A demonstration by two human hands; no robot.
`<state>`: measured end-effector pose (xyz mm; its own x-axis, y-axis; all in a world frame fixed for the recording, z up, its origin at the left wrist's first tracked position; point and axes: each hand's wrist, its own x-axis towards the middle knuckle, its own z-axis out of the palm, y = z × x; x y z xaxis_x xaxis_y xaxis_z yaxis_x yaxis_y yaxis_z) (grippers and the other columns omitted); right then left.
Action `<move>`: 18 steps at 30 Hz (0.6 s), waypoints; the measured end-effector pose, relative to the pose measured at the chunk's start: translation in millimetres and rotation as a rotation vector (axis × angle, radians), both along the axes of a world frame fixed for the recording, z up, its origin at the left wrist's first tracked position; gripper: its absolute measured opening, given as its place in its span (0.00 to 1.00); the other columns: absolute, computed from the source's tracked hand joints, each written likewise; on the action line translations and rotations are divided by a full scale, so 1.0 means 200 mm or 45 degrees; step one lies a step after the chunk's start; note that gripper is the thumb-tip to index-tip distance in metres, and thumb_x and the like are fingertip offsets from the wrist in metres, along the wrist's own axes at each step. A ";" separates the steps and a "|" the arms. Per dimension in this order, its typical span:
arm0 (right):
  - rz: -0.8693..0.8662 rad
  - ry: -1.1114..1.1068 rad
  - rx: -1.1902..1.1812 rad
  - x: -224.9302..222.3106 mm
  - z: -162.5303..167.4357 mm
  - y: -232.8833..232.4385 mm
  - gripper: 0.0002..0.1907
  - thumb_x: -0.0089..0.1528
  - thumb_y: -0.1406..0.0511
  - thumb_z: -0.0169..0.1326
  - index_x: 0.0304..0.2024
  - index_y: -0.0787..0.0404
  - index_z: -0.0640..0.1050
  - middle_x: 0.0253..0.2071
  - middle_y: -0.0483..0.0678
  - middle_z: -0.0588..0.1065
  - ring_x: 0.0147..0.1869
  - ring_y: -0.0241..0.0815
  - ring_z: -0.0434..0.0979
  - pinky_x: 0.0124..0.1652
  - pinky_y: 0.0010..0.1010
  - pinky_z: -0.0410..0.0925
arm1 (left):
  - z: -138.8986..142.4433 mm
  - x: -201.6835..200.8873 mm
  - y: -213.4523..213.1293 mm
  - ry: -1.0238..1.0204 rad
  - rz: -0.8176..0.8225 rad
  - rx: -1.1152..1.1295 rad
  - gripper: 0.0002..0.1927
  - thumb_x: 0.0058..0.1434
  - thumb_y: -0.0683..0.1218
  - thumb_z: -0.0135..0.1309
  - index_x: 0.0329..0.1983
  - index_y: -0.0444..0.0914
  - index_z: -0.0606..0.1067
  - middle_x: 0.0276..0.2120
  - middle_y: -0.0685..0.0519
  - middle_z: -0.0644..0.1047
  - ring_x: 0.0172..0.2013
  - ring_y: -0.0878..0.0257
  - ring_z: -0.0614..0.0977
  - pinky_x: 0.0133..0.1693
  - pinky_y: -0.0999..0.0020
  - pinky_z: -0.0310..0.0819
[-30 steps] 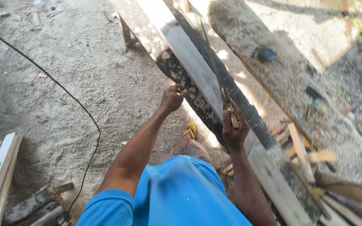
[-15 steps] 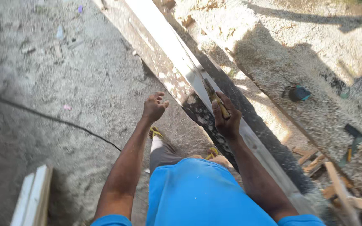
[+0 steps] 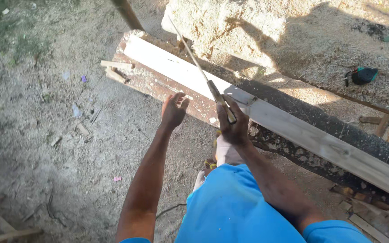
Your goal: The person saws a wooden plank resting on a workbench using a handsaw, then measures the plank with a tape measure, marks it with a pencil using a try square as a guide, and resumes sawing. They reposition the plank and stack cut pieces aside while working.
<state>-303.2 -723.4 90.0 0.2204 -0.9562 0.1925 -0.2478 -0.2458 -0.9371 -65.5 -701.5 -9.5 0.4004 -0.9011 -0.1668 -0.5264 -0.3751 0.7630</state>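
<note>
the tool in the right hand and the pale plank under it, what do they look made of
The tool in the right hand: thin grey blade, likely bare metal, dull with a slight glint; the handle looks like brown wood. The pale plank: sawn timber, unpainted, with a flat, light face and straight edges. It rests on a darker slab, seemingly rough, weathered wood, mottled and flaky. The left hand hovers open beside it.

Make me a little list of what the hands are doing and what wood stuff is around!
right hand: right hand grips the handle of a long thin blade tool, probably a handsaw
left hand: left hand open, holding nothing, beside the pale plank
plank: lies on a dark rough log
ground: sawdust pile, wood scraps
far right: small green and black tool
</note>
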 end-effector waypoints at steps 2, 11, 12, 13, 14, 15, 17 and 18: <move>-0.025 0.002 0.034 0.12 -0.03 -0.05 0.19 0.69 0.63 0.55 0.60 0.65 0.76 0.37 0.52 0.83 0.38 0.33 0.83 0.36 0.26 0.74 | -0.03 0.12 -0.12 -0.039 -0.059 0.085 0.18 0.66 0.54 0.56 0.54 0.41 0.78 0.51 0.44 0.78 0.50 0.52 0.81 0.52 0.56 0.76; -0.049 -0.131 0.012 0.84 -0.25 -0.34 0.22 0.66 0.66 0.58 0.62 0.68 0.74 0.46 0.55 0.82 0.48 0.37 0.84 0.45 0.28 0.75 | -0.13 0.94 -0.25 -0.168 -0.147 0.134 0.16 0.62 0.51 0.58 0.50 0.39 0.79 0.46 0.40 0.78 0.49 0.44 0.80 0.51 0.51 0.74; -0.068 -0.122 0.030 0.90 -0.27 -0.37 0.22 0.66 0.66 0.58 0.62 0.67 0.74 0.45 0.55 0.83 0.47 0.37 0.84 0.45 0.28 0.76 | -0.14 1.00 -0.28 -0.171 -0.175 0.117 0.15 0.63 0.50 0.58 0.50 0.38 0.79 0.46 0.40 0.78 0.49 0.42 0.79 0.50 0.50 0.73; -0.094 -0.111 0.048 0.95 -0.28 -0.39 0.22 0.66 0.66 0.58 0.62 0.67 0.75 0.44 0.54 0.83 0.47 0.37 0.84 0.44 0.27 0.76 | -0.16 1.05 -0.31 -0.204 -0.169 0.060 0.14 0.63 0.50 0.58 0.48 0.38 0.79 0.46 0.41 0.79 0.49 0.43 0.79 0.51 0.50 0.73; -0.107 -0.086 0.057 1.00 -0.30 -0.39 0.22 0.66 0.66 0.58 0.62 0.67 0.75 0.44 0.54 0.83 0.46 0.36 0.84 0.44 0.27 0.76 | -0.18 1.10 -0.34 -0.238 -0.169 0.004 0.13 0.63 0.49 0.59 0.46 0.38 0.79 0.45 0.41 0.79 0.49 0.43 0.80 0.51 0.50 0.73; -0.124 -0.065 0.060 1.05 -0.31 -0.40 0.22 0.66 0.66 0.58 0.61 0.66 0.75 0.44 0.54 0.83 0.45 0.35 0.84 0.43 0.27 0.75 | -0.19 1.15 -0.38 -0.274 -0.172 -0.057 0.11 0.63 0.49 0.59 0.45 0.38 0.80 0.44 0.42 0.79 0.49 0.43 0.80 0.52 0.50 0.74; -0.158 -0.050 0.030 1.16 -0.32 -0.42 0.22 0.66 0.65 0.59 0.62 0.66 0.75 0.44 0.54 0.83 0.44 0.35 0.84 0.43 0.26 0.75 | -0.23 1.26 -0.51 -0.330 -0.242 -0.137 0.11 0.63 0.47 0.59 0.45 0.36 0.80 0.44 0.42 0.79 0.49 0.43 0.78 0.53 0.50 0.72; -0.174 -0.049 0.006 1.22 -0.33 -0.44 0.22 0.66 0.65 0.59 0.62 0.67 0.74 0.45 0.54 0.83 0.44 0.35 0.84 0.43 0.26 0.75 | -0.26 1.31 -0.56 -0.353 -0.282 -0.174 0.11 0.63 0.46 0.59 0.45 0.36 0.80 0.44 0.43 0.79 0.50 0.43 0.78 0.54 0.50 0.71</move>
<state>-59.6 -810.5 24.8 0.0809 -0.9777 0.1940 -0.2426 -0.2081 -0.9475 196.8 -813.9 -61.9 0.2065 -0.9773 0.0483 -0.7766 -0.1337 0.6157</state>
